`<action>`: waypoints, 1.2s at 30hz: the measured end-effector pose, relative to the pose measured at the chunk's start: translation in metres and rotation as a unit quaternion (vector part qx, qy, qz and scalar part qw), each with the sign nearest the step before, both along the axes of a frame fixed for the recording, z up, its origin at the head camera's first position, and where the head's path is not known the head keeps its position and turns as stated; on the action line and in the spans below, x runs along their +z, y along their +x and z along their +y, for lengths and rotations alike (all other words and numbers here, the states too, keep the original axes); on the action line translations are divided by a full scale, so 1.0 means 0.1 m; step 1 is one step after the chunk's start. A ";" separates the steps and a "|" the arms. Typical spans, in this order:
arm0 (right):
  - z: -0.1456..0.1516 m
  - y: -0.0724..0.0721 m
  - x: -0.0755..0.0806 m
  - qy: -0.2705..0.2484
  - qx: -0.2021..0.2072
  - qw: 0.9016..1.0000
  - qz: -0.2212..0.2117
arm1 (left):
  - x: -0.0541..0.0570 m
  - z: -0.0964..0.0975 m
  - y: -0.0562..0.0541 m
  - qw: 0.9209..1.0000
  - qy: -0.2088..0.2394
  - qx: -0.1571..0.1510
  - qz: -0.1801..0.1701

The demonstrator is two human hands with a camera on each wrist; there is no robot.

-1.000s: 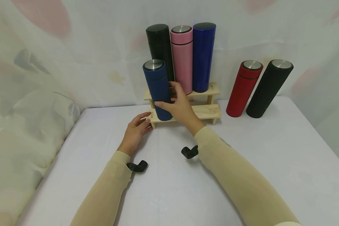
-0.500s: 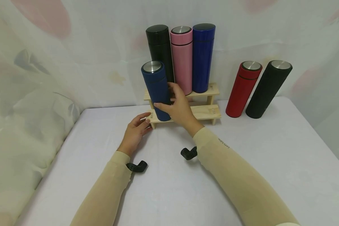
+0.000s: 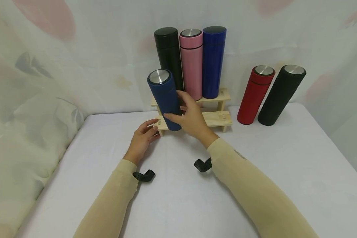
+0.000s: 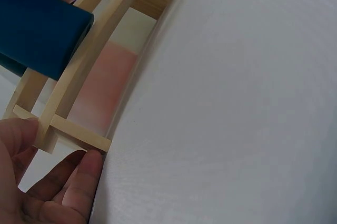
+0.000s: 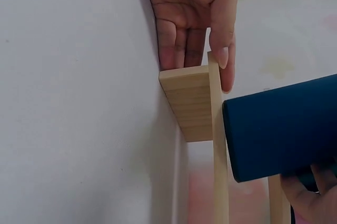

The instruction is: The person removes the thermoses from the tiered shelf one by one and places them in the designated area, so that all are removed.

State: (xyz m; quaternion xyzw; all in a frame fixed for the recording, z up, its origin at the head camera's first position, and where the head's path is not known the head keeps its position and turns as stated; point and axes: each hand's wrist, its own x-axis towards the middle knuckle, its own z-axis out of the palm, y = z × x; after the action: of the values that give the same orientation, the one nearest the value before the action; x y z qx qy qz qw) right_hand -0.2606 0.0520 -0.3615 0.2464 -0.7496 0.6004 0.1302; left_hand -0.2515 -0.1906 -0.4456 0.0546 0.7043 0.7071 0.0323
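In the head view my right hand point(image 3: 193, 115) grips a blue thermos bottle point(image 3: 166, 99) with a silver lid, thumb in front and fingers behind. The bottle leans, its base at the lower shelf of a two-step wooden stand point(image 3: 217, 119). In the right wrist view the base point(image 5: 253, 134) sits at an angle to the shelf; I cannot tell how much of it touches. My left hand point(image 3: 139, 138) holds the stand's left end, thumb on the shelf end and fingers at the leg point(image 5: 184, 74). A black bottle point(image 3: 169, 56), pink bottle point(image 3: 191, 66) and glossy blue bottle point(image 3: 213, 62) stand on the upper shelf.
A red bottle point(image 3: 254, 99) and a matte black bottle point(image 3: 279, 99) stand on the white table point(image 3: 178, 198), right of the stand. A patterned curtain point(image 3: 107, 49) hangs behind. Each wrist carries a small black camera mount point(image 3: 144, 176).
The blue thermos bottle in my right hand has tipped further, its lid moving left and toward me. Its base has shifted slightly toward the front. My left hand stays at the stand's end.
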 end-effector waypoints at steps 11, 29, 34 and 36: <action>0.16 0.21 0.05 0.009 0.018 1.000 0.006 | -0.01 0.00 -0.01 1.000 0.000 0.004 -0.005; 0.65 0.51 0.07 -0.036 0.015 0.999 0.004 | 0.02 0.02 0.00 1.000 0.005 0.007 0.003; 0.83 0.57 0.09 -0.039 0.005 0.999 0.003 | 0.00 0.02 0.00 1.000 0.005 0.008 0.004; 0.90 0.59 0.10 -0.042 0.001 0.999 0.003 | 0.00 0.02 -0.01 1.000 0.005 0.009 0.004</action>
State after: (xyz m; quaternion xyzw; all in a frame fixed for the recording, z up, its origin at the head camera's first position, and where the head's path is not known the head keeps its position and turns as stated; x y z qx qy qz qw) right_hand -0.2013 0.1424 -0.3515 0.2432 -0.7233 0.6306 0.1416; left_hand -0.2525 -0.1885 -0.4458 0.0515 0.7017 0.7103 0.0229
